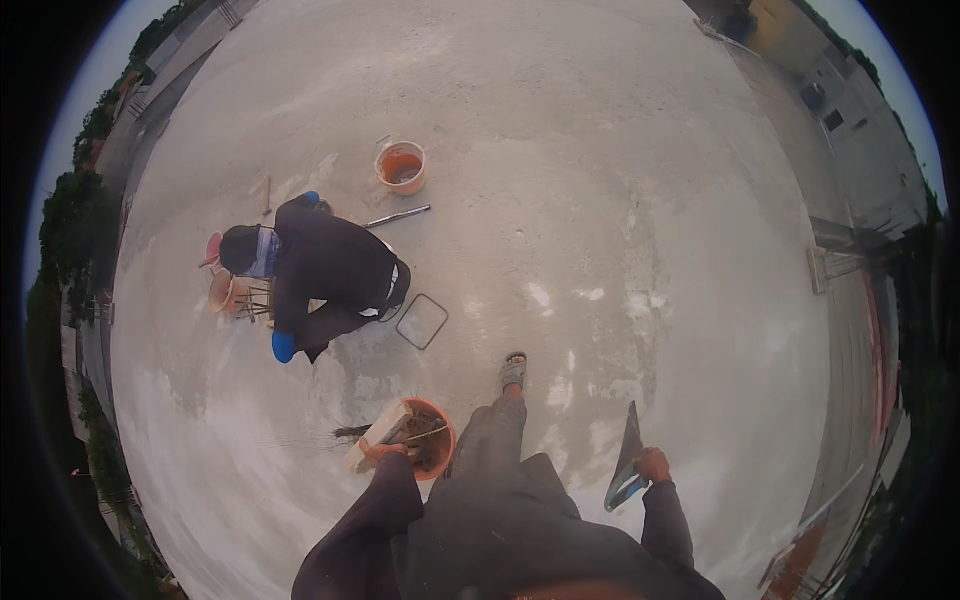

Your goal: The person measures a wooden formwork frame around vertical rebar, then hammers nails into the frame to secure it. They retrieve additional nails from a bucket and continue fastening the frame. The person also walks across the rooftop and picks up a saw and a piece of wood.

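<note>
My left hand (383,451), in an orange glove, is closed at the left rim of an orange bucket (451,445), against a pale, flat block (374,437) that looks like wood. The bucket hangs by my left leg and holds dark material and a thin stick. Dark bristles or wires (350,432) poke out past the block; what they belong to is hidden. On my right side, my right hand (654,465), also gloved in orange, grips a tool that looks like a handsaw (631,440). Its dark blade tapers away from me, and its blue-and-black handle is partly covered.
A co-worker (335,265) crouches ahead left, with pinkish buckets (226,292) and dark rods (256,300) alongside. Beyond are another orange bucket (402,168), a metal bar (398,217) and a hammer (267,195). A square wire frame (422,321) lies on the concrete floor (600,230).
</note>
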### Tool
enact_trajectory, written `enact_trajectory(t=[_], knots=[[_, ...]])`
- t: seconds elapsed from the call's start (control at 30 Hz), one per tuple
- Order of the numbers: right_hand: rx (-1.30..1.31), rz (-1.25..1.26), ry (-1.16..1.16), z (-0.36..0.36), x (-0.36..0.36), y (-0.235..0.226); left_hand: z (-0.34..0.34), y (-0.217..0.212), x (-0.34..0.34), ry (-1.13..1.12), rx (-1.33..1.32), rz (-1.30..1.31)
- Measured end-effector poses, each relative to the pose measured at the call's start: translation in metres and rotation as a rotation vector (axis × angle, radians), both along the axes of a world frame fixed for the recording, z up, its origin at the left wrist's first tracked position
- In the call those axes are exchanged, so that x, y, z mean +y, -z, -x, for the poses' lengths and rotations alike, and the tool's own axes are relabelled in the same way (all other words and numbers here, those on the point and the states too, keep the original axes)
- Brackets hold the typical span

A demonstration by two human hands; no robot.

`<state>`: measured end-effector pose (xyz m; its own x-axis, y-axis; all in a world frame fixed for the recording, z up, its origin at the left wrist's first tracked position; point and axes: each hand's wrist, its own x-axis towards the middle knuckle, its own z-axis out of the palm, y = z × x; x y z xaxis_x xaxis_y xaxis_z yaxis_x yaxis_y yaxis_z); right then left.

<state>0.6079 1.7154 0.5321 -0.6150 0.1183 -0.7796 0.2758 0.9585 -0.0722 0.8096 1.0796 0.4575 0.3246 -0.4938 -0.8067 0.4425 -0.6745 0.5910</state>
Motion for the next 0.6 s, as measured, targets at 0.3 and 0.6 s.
enact_trajectory(t=[0.3,0.6], knots=[[-0.240,-0.039,-0.603,0.238,0.057,0.052,0.309,0.017,0.033,-0.237,0.124,-0.040],[-0.315,-0.028,-0.202,0.585,0.030,0.049,0.661,-0.019,0.008,-0.251,0.312,-0.038]])
